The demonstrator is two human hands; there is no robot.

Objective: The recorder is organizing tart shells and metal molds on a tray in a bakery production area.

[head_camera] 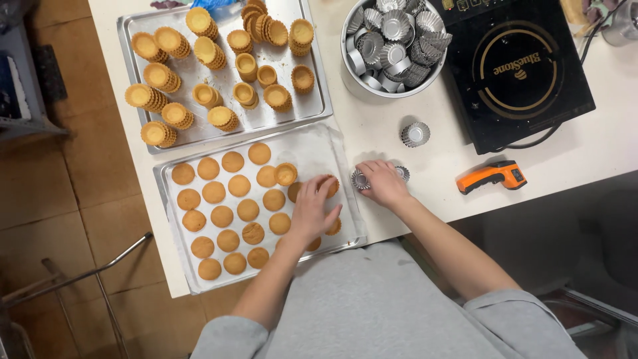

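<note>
My left hand (315, 207) lies flat over the right side of the near baking tray (174, 219), fingers spread on upside-down baked tart shells (222, 215). One shell (286, 173) on that tray sits upright. My right hand (381, 182) rests on the white table just right of the tray, fingers curled around a small fluted metal tart mould (360, 179); a second mould (402, 173) peeks out behind the hand.
The far tray (319, 100) holds stacks of upright tart shells (158, 76). A large bowl (393, 40) is full of empty metal moulds. A lone stack of moulds (415, 134), a black induction hob (518, 66) and an orange infrared thermometer (492, 177) stand to the right.
</note>
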